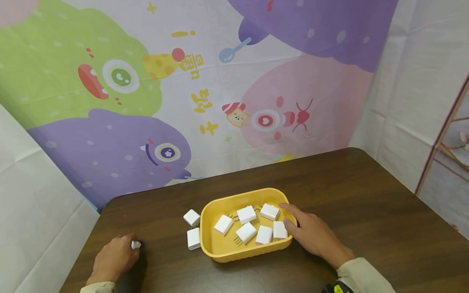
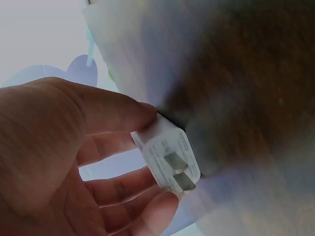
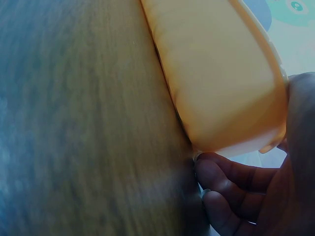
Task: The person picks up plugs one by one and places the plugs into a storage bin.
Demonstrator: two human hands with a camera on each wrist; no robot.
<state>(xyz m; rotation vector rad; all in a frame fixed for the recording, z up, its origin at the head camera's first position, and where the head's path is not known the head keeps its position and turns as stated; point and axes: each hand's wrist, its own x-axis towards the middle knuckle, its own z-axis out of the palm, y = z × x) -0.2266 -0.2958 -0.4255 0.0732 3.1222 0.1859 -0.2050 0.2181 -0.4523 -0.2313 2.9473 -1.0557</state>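
My left hand (image 1: 115, 257), at the left of the table, pinches a white charger plug (image 2: 160, 140) between thumb and fingers. Its two flat metal prongs face the left wrist camera; in the head view only a small white end shows past the hand. At the right end of a yellow basket (image 1: 239, 255), my right hand (image 1: 316, 236) grips the wall, with the thumb over the rim and other fingers (image 3: 224, 174) against the outside near the base. Several white charger plugs (image 1: 246, 232) lie loosely inside the basket, some with prongs showing.
Two more white charger plugs, an upper one (image 1: 191, 217) and a lower one (image 1: 193, 239), lie on the dark wooden table (image 1: 351, 195) just left of the basket. A cartoon-printed cloth (image 1: 220, 154) hangs behind the table's back edge.
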